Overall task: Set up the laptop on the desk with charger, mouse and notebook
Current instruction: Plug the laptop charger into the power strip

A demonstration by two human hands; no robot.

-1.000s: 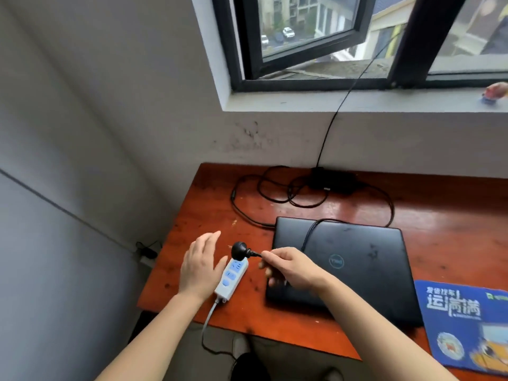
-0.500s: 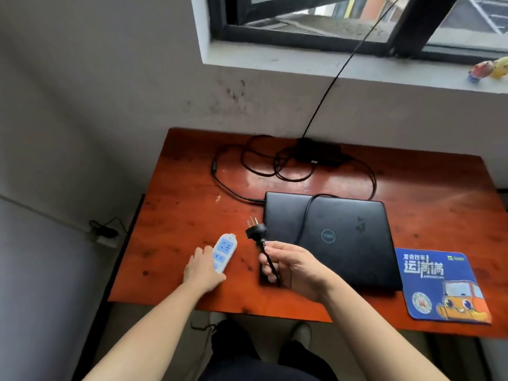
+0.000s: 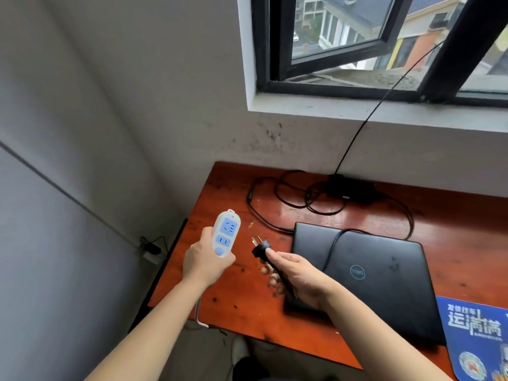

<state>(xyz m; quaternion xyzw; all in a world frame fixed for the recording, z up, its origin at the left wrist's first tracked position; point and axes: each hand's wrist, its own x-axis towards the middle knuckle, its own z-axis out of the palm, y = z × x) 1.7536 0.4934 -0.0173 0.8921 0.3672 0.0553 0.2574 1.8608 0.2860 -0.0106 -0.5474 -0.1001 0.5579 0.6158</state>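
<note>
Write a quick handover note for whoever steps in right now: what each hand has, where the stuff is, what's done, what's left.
Left hand: holds the white power strip lifted, sockets up.
Right hand: holds the charger plug, prongs toward the strip, not inserted.
Laptop closed on the desk; charger brick behind it, cable across the lid. Mouse pad at right.
Left: plug in, open laptop. No mouse or notebook in view.

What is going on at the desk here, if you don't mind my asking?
A person is getting the laptop's charger powered. The left hand holds a small white power strip lifted off the desk, sockets facing up. The right hand holds the charger plug, prongs aimed at the strip but not yet inserted. The closed laptop lies on the desk, with the charger brick and coiled cable behind it.
</note>
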